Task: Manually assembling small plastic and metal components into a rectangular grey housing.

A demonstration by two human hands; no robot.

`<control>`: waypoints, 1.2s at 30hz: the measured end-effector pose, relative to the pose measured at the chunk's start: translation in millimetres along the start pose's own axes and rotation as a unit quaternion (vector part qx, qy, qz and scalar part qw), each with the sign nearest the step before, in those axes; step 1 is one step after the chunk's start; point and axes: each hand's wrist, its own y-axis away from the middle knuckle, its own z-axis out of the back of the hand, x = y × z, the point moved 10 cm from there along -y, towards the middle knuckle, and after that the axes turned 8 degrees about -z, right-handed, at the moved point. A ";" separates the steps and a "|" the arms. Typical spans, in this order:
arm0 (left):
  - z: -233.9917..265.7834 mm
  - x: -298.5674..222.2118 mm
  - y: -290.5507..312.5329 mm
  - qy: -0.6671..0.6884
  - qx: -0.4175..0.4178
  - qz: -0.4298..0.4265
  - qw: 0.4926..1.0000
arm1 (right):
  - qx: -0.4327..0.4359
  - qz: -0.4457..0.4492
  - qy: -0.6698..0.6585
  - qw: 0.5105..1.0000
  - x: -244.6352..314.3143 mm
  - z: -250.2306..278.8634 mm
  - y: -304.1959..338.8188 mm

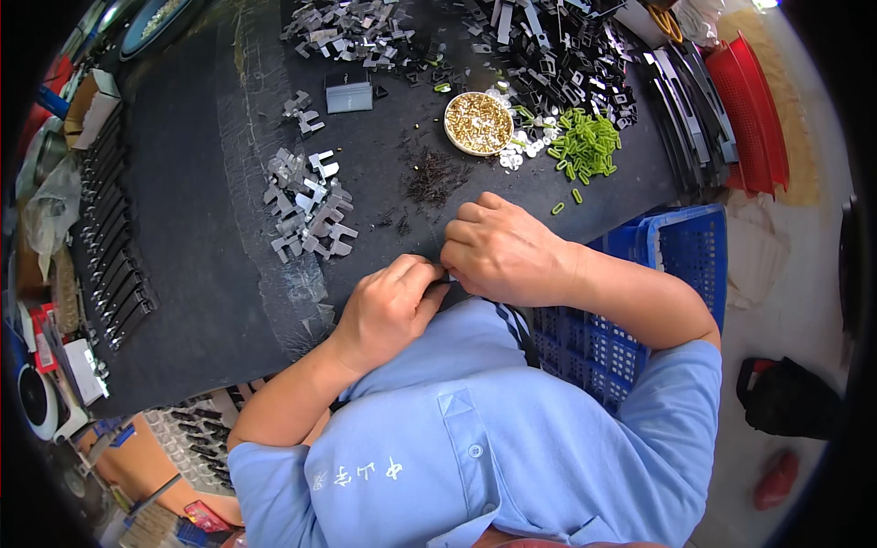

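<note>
Close in front of my body, at the table's near edge, my left hand (388, 306) and my right hand (502, 251) meet with bent fingers. Both are closed around something small and dark, mostly hidden by the fingers, so its kind does not show. Beyond them lies a scatter of small dark screws (434, 178). Left of the screws is a pile of grey metal brackets (306, 215). A round white dish (448, 135) full of small brass-coloured parts stands past the screws, with green oval rings (585, 144) and white discs (513, 160) to its right.
More brackets (343, 32) and black parts (557, 68) cover the far side. Black assemblies (114, 237) line the left edge. Long dark strips (690, 114) and red baskets (744, 119) stand at right. A blue crate (671, 219) is beside my right arm. A grey block (349, 96) sits mid-table.
</note>
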 end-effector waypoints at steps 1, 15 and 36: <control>-0.6 -2.2 -0.3 -0.025 0.005 -0.014 1.000 | -0.002 0.000 -0.001 1.000 3.6 5.6 -2.7; -1.9 15.6 -9.7 0.042 0.060 0.037 0.997 | -0.181 -0.067 -0.199 0.961 -21.4 6.3 22.9; 11.2 9.5 -18.8 0.037 0.018 0.064 0.997 | -0.179 -0.141 -0.103 0.968 -90.8 37.2 16.8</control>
